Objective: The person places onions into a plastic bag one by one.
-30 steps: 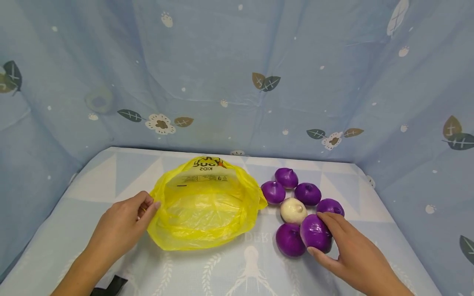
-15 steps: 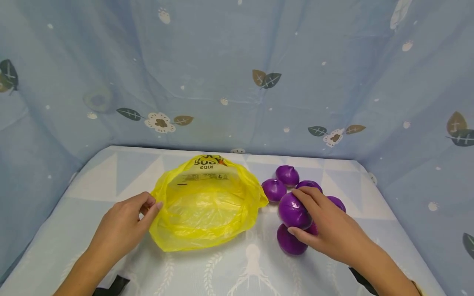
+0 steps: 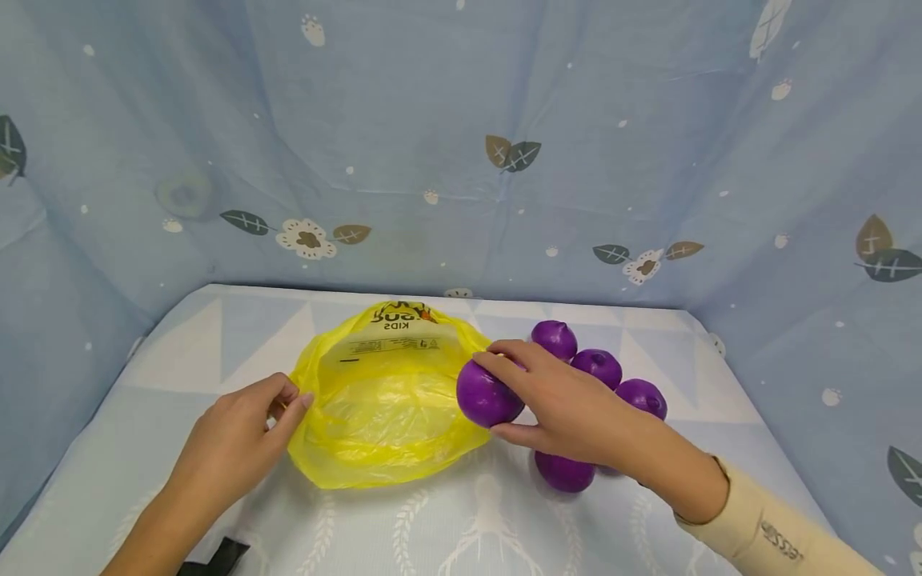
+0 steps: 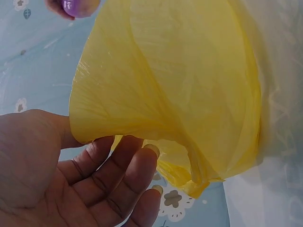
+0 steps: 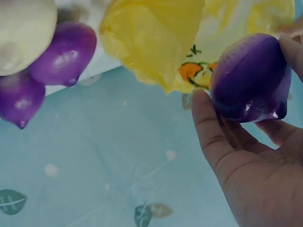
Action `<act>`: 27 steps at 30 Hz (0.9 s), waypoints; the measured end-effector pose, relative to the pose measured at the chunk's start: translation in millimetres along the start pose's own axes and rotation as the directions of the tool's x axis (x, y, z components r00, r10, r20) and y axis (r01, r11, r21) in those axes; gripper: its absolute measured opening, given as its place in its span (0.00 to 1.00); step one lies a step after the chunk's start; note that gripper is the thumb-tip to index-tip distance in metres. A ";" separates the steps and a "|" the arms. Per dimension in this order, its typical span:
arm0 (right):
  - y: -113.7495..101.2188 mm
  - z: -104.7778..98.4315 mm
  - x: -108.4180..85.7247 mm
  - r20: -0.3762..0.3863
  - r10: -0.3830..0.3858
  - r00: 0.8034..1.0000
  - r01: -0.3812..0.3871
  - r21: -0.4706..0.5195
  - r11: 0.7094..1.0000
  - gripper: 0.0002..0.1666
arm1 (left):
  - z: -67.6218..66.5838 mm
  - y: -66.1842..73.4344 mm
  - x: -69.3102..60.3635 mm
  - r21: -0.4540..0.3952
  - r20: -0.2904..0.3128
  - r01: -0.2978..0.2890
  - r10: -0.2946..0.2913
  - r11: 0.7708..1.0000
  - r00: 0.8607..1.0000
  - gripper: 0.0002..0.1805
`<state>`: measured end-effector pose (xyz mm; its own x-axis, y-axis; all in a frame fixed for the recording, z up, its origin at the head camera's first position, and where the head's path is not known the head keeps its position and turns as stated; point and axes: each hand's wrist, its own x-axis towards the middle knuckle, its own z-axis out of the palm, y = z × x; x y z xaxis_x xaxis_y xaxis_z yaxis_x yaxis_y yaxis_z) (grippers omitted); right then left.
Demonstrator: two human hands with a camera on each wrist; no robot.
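Observation:
With thumb and fingers, my left hand [image 3: 238, 432] pinches the left rim of a yellow plastic bag [image 3: 389, 452], whose mouth gapes toward me. My right hand [image 3: 569, 400] grips a purple onion [image 3: 486, 396] at the bag's right edge, in front of its rim. The right wrist view shows the same held onion [image 5: 251, 78] between thumb and fingers. Right of the bag several more purple onions [image 3: 596, 368] lie in a group, partly behind my right hand and forearm. A whitish onion [image 5: 23, 33] appears among them in the right wrist view; the right hand hides it from the head view.
A table [image 3: 403, 532] with a pale patterned cover bears everything. Blue printed fabric [image 3: 432, 144] stands close behind its back edge and along both sides. A black strip [image 3: 216, 556] shows by my left forearm at the front.
My right hand has lifted the purple onion from the group and carried it left to the bag's right edge. The left hand has kept its place on the rim.

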<state>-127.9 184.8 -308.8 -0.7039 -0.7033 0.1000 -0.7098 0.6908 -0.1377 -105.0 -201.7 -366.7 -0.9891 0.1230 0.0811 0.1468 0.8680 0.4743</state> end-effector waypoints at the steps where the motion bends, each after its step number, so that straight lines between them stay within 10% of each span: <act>1: -0.9 0.1 4.8 0.009 -0.018 1.000 0.018 0.007 1.000 0.47 | -0.4 -0.1 -0.2 0.000 0.002 0.001 -0.001 1.000 1.000 0.11; 27: -56.5 69.4 150.5 0.264 -0.078 0.961 0.105 -0.088 0.991 0.47 | -1.7 3.6 -1.7 -0.003 -0.033 -0.041 0.040 0.999 0.999 0.10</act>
<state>-191.8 28.3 -354.3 -0.6137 -0.7746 -0.1529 -0.7795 0.6252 -0.0391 -102.8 -199.6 -363.6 -0.9814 0.1420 0.1291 0.1868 0.8608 0.4735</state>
